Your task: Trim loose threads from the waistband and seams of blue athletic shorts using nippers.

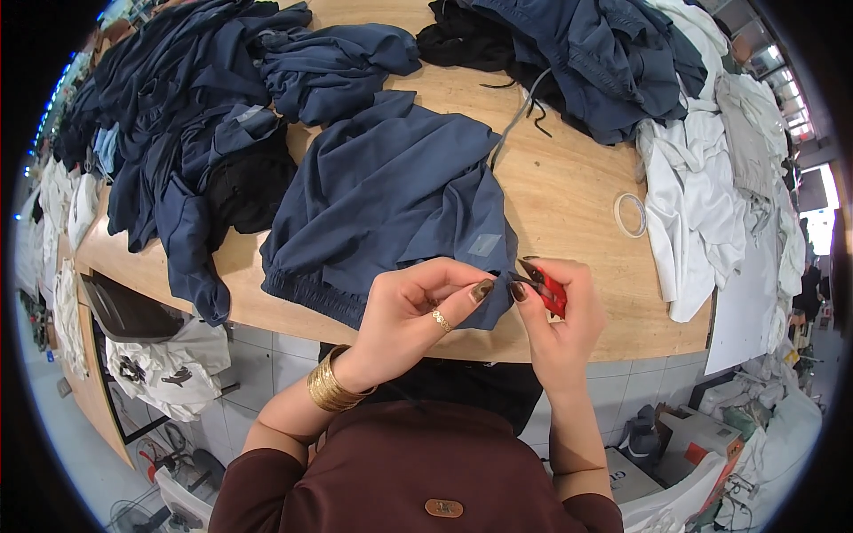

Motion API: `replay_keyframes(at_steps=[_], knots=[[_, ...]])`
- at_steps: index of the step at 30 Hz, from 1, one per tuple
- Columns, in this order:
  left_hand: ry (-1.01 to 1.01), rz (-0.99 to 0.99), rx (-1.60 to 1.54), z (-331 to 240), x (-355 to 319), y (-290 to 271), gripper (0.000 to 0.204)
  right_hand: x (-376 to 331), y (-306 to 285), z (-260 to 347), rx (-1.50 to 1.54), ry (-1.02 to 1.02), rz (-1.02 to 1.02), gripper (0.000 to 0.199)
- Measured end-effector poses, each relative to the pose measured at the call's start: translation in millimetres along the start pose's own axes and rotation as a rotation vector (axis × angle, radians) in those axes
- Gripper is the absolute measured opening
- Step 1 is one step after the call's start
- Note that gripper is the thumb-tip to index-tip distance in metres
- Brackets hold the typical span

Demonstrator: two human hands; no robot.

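Observation:
A navy garment [378,191] with a gathered elastic edge lies spread on the table in front of me. My left hand [410,311] is closed in a pinch at the garment's right edge, thumb against fingers. Close beside it, my right hand [573,324] is wrapped round red-handled thread snips [553,295]. Their dark blades point left, toward the cloth by my left fingertips. Whether the blades touch a thread is too small to tell. A small pale patch [484,243] shows on the garment just above my left fingers.
Navy clothes [178,98] are heaped at the left, with more navy garments [591,67] at the far right. White cloth [702,204] hangs over the table's right side near a tape roll [630,215]. A grey cord [520,115] runs across the wooden table [582,204].

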State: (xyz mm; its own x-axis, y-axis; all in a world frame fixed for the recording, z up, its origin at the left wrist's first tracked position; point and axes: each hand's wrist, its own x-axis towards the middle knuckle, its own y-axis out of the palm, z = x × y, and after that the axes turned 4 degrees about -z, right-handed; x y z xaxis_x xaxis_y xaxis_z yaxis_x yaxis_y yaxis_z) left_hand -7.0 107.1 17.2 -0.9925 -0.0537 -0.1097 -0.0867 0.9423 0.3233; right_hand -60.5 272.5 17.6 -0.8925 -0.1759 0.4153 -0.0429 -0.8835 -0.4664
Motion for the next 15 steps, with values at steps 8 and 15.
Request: replay_keyframes(at_steps=[8, 15], knots=[[-0.035, 0.029, 0.088, -0.5, 1.5, -3.0, 0.019, 4.6, -0.6, 2.1, 0.131, -0.051, 0.080, 0.022], [-0.048, 0.026, 0.058, -1.1, 1.5, -3.8, 0.019, 15.5, -6.1, 19.7, 0.192, -0.040, 0.216, 0.019]])
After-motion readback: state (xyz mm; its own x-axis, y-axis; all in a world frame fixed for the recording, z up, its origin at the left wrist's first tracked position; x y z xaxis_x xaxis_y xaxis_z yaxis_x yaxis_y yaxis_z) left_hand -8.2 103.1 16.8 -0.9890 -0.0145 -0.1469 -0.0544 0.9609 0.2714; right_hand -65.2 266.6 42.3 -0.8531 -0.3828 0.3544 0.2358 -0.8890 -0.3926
